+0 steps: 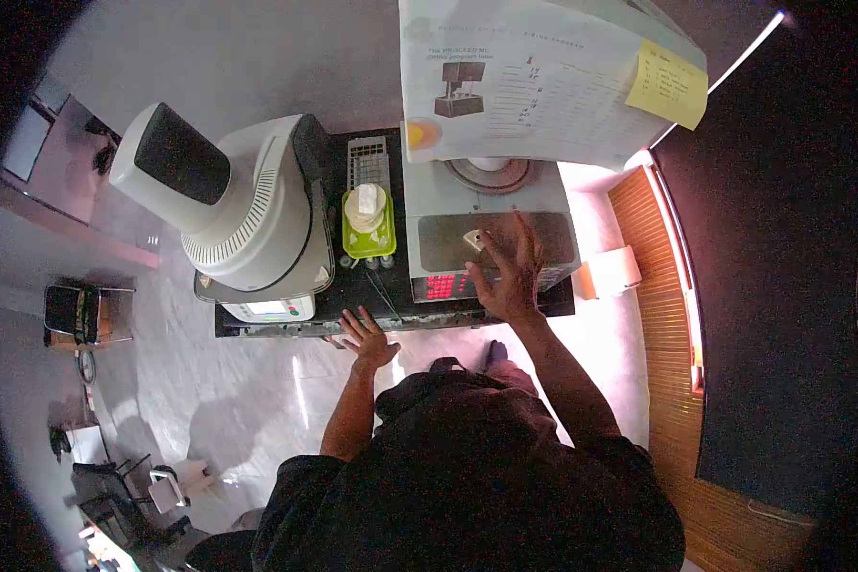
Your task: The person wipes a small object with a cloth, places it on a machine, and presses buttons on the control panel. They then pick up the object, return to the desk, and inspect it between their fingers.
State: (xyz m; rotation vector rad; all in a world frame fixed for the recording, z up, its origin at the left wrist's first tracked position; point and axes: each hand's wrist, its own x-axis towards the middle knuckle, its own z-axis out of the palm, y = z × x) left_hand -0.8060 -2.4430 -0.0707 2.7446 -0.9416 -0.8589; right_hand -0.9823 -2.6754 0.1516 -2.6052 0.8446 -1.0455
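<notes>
My right hand (517, 276) is over the grey top of a box-shaped machine (439, 224), its fingers apart. The index fingertip is right at a small cream-coloured piece (473, 240) lying on that top, and the thumb is just below it. On the machine's front, red digits glow on a display (445, 286), partly covered by the hand. My left hand (367, 343) rests at the front edge of the black bench (338, 310) with its fingers spread, holding nothing. Near it lie thin dark tweezers (383, 291).
Left on the bench stands a white rounded furnace (257, 210) with a small screen. Between the machines, a lime-green tray (370, 246) holds round off-white pieces (365, 207). A printed sheet (543, 86) with a yellow note (669, 84) overhangs the back. Chairs (114, 500) stand lower left.
</notes>
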